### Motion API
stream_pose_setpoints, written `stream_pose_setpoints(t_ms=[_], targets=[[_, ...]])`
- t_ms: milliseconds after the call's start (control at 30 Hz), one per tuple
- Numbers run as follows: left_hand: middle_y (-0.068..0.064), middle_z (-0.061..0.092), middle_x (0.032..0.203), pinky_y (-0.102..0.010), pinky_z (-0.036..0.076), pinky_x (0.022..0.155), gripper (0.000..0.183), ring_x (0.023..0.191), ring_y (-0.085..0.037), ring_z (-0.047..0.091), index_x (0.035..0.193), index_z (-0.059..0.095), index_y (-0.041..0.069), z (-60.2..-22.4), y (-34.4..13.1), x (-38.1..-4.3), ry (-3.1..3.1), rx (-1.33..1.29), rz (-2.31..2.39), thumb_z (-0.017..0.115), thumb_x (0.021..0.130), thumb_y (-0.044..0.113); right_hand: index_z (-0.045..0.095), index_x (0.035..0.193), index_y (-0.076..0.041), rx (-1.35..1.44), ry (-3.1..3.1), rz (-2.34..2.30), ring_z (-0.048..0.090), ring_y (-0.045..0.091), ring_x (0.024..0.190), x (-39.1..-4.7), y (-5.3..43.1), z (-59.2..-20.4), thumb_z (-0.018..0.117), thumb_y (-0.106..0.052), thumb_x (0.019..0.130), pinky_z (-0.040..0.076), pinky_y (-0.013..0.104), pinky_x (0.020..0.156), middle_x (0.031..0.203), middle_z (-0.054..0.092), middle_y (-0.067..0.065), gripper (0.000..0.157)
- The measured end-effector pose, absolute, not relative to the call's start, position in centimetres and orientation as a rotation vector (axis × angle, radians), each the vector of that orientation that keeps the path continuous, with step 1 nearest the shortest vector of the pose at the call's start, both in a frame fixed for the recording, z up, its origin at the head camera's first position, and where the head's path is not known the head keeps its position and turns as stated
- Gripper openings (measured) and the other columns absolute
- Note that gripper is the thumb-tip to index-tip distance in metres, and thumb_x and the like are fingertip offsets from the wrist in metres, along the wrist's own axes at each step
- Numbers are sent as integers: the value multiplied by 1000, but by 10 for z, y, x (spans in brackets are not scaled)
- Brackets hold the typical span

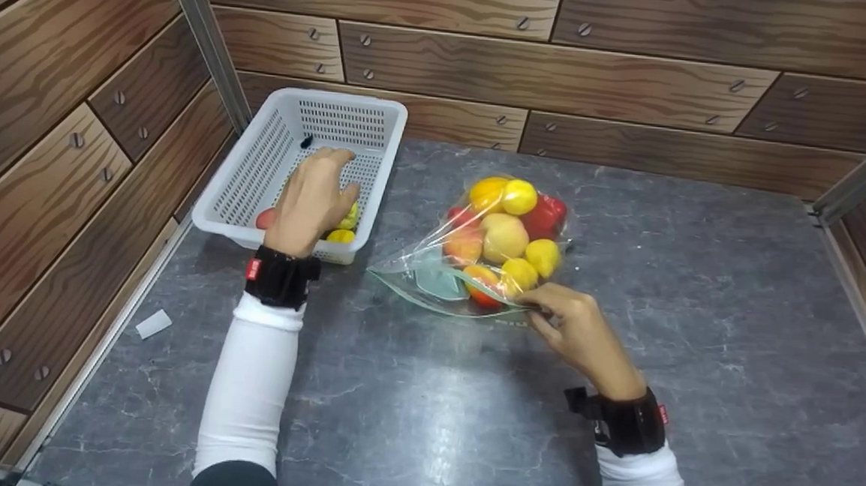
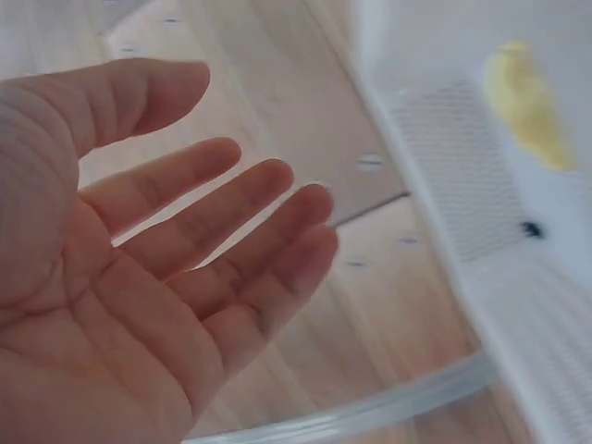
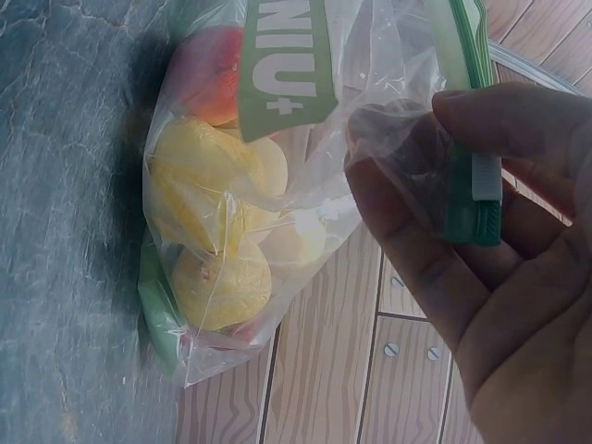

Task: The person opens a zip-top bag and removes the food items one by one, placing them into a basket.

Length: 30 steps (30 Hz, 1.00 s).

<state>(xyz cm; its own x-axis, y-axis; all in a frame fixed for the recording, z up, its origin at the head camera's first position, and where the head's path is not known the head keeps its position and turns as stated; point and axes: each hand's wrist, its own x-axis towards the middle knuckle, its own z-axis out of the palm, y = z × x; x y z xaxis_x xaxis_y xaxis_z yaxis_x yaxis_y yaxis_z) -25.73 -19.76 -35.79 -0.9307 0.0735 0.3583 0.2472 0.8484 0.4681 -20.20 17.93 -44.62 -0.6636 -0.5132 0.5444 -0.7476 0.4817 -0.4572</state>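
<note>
Glossy clear plastic bag (image 1: 438,279), smooth plastic basket (image 1: 388,159), sleek, softly reflective tabletop (image 1: 701,289).

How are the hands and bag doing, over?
Left hand empty, over basket. Right hand pinching bag. Bag open, fruit inside. Nothing visibly in the way.

The left hand (image 2: 176,250) shows its palm, fingers loosely extended and thumb apart, just beside a white perforated basket (image 2: 453,162). Inside the basket are a blurred yellow object (image 2: 525,106) and a small black object (image 2: 532,229). Behind the hand stands a wood-patterned wall (image 2: 305,83) with printed-looking screw heads (image 2: 369,162).
</note>
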Motion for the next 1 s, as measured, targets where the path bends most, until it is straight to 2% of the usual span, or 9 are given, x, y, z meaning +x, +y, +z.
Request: stream_pose_setpoints(t_ms=[233, 367, 600, 733, 867, 1000], targets=[[-19, 69, 118, -44, 52, 99, 36, 111, -36, 64, 126, 67, -4, -347, -163, -225, -2473, -397, -660, 71, 91, 5, 77, 102, -1, 1056, -2411, 988, 72, 25, 81, -202, 179, -445, 78, 17, 75, 63, 36, 70, 97, 76, 12, 33], [-17, 69, 109, -38, 57, 89, 32, 99, -31, 65, 121, 68, -4, -352, -139, -208, -2362, -530, -658, 73, 90, 3, 77, 102, -1, 1054, -2414, 985, 73, 26, 82, -201, 179, -444, 79, 17, 75, 63, 36, 71, 97, 76, 13, 33], [-11, 68, 96, -27, 54, 69, 24, 81, -21, 61, 115, 71, 1, -369, -97, -183, -2286, -769, -772, 70, 91, -1, 77, 104, -3, 1045, -2441, 991, 72, 26, 81, -200, 180, -443, 77, 15, 78, 63, 36, 71, 98, 76, 11, 32], [-7, 66, 95, -25, 51, 66, 16, 77, -18, 58, 106, 71, 4, -378, -77, -174, -2308, -861, -798, 70, 91, 0, 77, 105, -2, 1039, -2441, 989, 71, 25, 78, -201, 180, -443, 77, 15, 77, 62, 34, 69, 97, 76, 11, 32], [-3, 61, 85, -25, 48, 63, 5, 73, -16, 54, 92, 69, 7, -387, -64, -167, -2356, -932, -751, 71, 91, 4, 78, 105, -2, 1038, -2435, 985, 70, 21, 77, -201, 180, -443, 78, 16, 77, 61, 32, 68, 96, 76, 10, 33], [-1, 63, 85, -27, 52, 69, 4, 77, -16, 59, 90, 72, 10, -394, -54, -164, -2451, -967, -669, 70, 93, 8, 78, 104, -2, 1033, -2428, 1001, 71, 21, 77, -201, 181, -444, 77, 16, 77, 62, 33, 68, 96, 76, 10, 33]])
